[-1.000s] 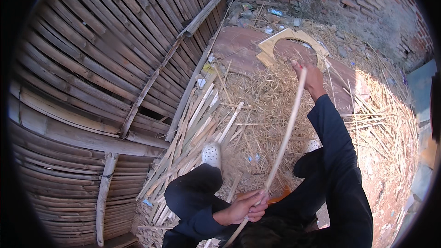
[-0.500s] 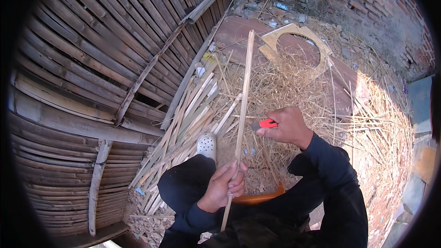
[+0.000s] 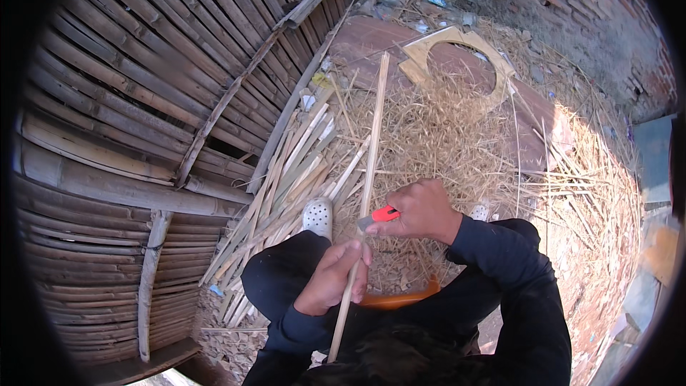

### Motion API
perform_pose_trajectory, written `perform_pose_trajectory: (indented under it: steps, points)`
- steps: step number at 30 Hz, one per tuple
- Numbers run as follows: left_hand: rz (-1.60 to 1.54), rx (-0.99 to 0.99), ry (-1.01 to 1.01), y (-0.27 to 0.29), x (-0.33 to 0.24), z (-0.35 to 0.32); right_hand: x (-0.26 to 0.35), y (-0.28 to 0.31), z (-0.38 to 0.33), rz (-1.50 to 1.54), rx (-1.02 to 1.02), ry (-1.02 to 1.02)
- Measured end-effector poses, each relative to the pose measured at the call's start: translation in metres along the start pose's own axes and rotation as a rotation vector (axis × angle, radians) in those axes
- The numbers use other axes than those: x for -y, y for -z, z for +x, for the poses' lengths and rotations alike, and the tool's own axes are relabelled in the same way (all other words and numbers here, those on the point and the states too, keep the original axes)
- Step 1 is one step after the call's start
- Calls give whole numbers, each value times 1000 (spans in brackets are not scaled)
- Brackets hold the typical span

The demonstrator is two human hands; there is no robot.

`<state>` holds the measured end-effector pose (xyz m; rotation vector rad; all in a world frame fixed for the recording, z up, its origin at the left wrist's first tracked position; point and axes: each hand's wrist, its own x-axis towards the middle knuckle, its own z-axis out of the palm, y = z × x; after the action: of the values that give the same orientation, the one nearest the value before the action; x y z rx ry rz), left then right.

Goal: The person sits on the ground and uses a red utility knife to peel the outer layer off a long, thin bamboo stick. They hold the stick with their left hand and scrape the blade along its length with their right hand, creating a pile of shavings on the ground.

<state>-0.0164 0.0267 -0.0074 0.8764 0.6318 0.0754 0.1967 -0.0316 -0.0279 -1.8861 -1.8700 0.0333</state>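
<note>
My left hand [image 3: 334, 276] is wrapped round the lower part of a long pale bamboo strip [image 3: 374, 139]. The strip runs from my lap up past the hand, slanting slightly right toward its far end. My right hand [image 3: 421, 209] grips a red utility knife [image 3: 386, 213] with its grey blade [image 3: 366, 223] out. That blade lies against the strip just above my left hand. Whether it bites into the bamboo is too small to tell.
Split bamboo strips [image 3: 286, 196] are heaped at left beside my white clog [image 3: 318, 216]. Shavings [image 3: 443, 136] cover the ground ahead, near a board with a round cutout [image 3: 421, 48]. A bamboo wall [image 3: 136, 86] stands left, a brick wall [image 3: 564, 7] at the back. Something orange [image 3: 404, 300] shows beneath me.
My right hand has moved left and slightly down, bringing the knife blade from beside the strip onto it. My left hand still grips the strip and has shifted slightly up and left.
</note>
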Motion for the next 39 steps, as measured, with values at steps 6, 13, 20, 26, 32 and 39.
perform_pose_trajectory:
  steps: [6, 13, 20, 26, 32, 39]
  points:
    - [100, -37, -81, -3, 8, 4, -14, -9, 7, 52, -14, -30]
    - [248, -133, -132, -6, 9, 3, -25, -15, 16, 17, -94, -26]
    - [249, -156, -165, -6, 11, 1, -29, -21, 22, -24, -115, 18]
    - [190, -143, -128, -3, 10, -3, -33, -23, 26, -72, -153, 52]
    - [181, -167, -169, -3, 15, 1, -42, -28, 29, -95, -211, 56]
    - [267, -46, -91, -16, 26, -7, -79, -5, 34, -110, -115, -343]
